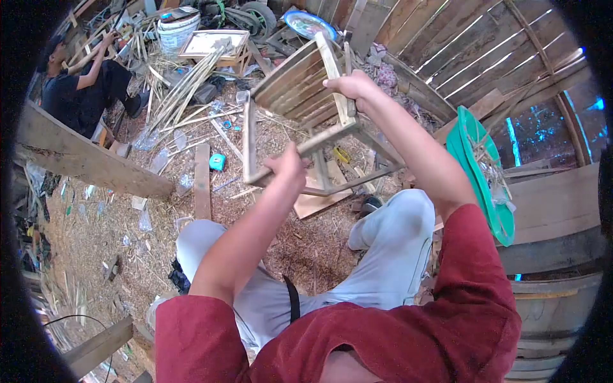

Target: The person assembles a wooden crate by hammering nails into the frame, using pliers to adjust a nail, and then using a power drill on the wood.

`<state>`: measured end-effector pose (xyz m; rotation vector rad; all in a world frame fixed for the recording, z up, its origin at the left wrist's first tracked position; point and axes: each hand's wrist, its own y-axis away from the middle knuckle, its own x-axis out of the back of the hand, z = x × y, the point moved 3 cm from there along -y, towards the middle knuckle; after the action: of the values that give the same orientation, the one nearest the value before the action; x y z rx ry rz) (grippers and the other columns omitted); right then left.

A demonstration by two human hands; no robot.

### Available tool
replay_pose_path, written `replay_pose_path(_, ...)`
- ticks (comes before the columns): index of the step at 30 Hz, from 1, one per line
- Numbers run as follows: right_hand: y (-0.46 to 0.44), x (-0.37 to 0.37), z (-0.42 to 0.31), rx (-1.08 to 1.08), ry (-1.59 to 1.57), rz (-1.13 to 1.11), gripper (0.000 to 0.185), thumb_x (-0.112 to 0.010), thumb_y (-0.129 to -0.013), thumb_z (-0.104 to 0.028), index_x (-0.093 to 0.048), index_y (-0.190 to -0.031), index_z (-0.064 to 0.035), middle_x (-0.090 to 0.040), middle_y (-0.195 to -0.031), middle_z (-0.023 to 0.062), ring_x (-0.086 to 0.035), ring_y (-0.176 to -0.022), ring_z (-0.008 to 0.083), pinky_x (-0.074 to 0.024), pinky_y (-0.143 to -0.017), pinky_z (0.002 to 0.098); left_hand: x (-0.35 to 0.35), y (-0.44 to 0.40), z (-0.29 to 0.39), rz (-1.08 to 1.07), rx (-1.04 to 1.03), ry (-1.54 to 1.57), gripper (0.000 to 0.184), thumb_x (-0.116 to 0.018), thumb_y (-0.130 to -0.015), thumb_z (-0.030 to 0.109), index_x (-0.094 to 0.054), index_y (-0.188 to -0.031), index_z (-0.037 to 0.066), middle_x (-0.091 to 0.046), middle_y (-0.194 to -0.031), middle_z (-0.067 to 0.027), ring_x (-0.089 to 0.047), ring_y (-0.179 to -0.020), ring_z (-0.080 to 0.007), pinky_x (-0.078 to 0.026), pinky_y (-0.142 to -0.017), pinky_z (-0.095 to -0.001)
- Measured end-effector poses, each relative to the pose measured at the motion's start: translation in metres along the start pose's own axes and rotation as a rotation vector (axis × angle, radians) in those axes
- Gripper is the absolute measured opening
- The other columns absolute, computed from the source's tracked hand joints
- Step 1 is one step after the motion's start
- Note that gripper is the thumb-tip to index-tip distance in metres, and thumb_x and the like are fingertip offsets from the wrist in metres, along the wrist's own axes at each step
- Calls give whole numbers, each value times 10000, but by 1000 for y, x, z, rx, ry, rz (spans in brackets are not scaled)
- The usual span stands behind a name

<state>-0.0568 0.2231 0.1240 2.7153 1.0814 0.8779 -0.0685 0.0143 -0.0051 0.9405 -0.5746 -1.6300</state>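
Observation:
Both my hands grip a small slatted wooden chair (pixel 295 87), lifted and tilted above the shavings-covered ground in front of my knees. My left hand (pixel 287 167) is closed around a lower rail on its near side. Higher up and to the right, my right hand (pixel 352 88) wraps around an upright bar near a corner joint. Under the chair lie a flat light-coloured board (pixel 319 203) and a yellow-handled tool (pixel 341 154), partly covered by the chair's bars.
A teal tape measure (pixel 217 162) lies beside a narrow plank (pixel 202 182). Thin wood strips (pixel 191 96) are piled ahead. A thick beam (pixel 89 156) juts in from the left, near a seated person (pixel 76 89). A green plastic object (pixel 476 172) stands at right; a white bucket (pixel 179 37) is behind.

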Motion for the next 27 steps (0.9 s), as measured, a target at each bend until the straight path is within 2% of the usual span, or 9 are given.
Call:
replay_pose_path(3,-30,6,-1,-8,-176,14,326,-768,-819,-137,-680,-1017,107,-716,-922,170,-699,-789,270,-567,-697,436,-2,-22,56,102,-460,-35,718,-705,-830,134,-284,-1405,42,-423,-1320,-223,-508,-1145,-275,-445,-961,-400)
replay_pose_path(10,-50,23,35,-84,-565,-127,165,-666,-886,-105,-673,-969,36,-712,-857,135,-707,-715,261,-592,-674,407,-6,-23,129,-55,-1037,-276,607,-794,-825,340,-442,-1213,33,-566,-1115,-191,-578,-972,-280,-468,-896,-398)
replay_pose_path(13,-53,27,76,-160,-646,-206,149,-642,-909,-116,-675,-970,16,-717,-844,114,-705,-723,244,-587,-674,395,-4,-6,118,-255,-786,-407,695,-807,-831,371,-408,-1284,26,-556,-1083,-160,-535,-984,-210,-459,-858,-364)
replay_pose_path(14,-54,28,95,-186,-663,-239,159,-642,-912,-127,-676,-974,15,-717,-842,109,-704,-731,239,-586,-680,392,-3,-14,110,-200,-894,-569,719,-797,-835,408,-397,-1307,42,-566,-1096,-162,-565,-941,-213,-486,-805,-366)
replay_pose_path(18,-77,29,176,-132,-394,-117,182,-587,-960,-153,-660,-948,13,-680,-791,102,-691,-702,215,-597,-660,367,4,-47,60,-313,-271,-914,808,-737,-872,455,-296,-1438,85,-587,-1203,-181,-653,-899,-217,-541,-735,-363)
replay_pose_path(21,-58,34,183,-146,-405,-149,184,-651,-929,-181,-684,-889,-4,-700,-793,113,-669,-681,216,-573,-629,365,11,-44,39,-458,-230,-1006,824,-687,-905,485,-254,-1490,99,-589,-1227,-184,-661,-870,-208,-535,-693,-348)
replay_pose_path(23,-70,35,186,-152,-505,-266,193,-616,-970,-170,-647,-992,19,-710,-830,130,-692,-681,227,-596,-625,385,10,-22,41,-403,-340,-1218,842,-652,-907,516,-279,-1542,108,-675,-1121,-226,-689,-987,-295,-535,-774,-459)
replay_pose_path(25,-81,39,190,-213,-554,-144,224,-613,-972,-150,-636,-1066,51,-722,-895,160,-727,-755,246,-623,-664,379,14,-30,38,-230,-1083,-1501,738,-697,-871,502,-439,-1477,168,-693,-1068,-215,-687,-977,-366,-546,-805,-472)
replay_pose_path(27,-82,43,194,-210,-560,-110,258,-610,-979,-151,-626,-1114,69,-723,-944,178,-736,-792,255,-635,-692,370,5,-10,46,-60,-1126,-1801,591,-733,-831,489,-599,-1329,202,-685,-1030,-216,-669,-964,-419,-541,-827,-513)
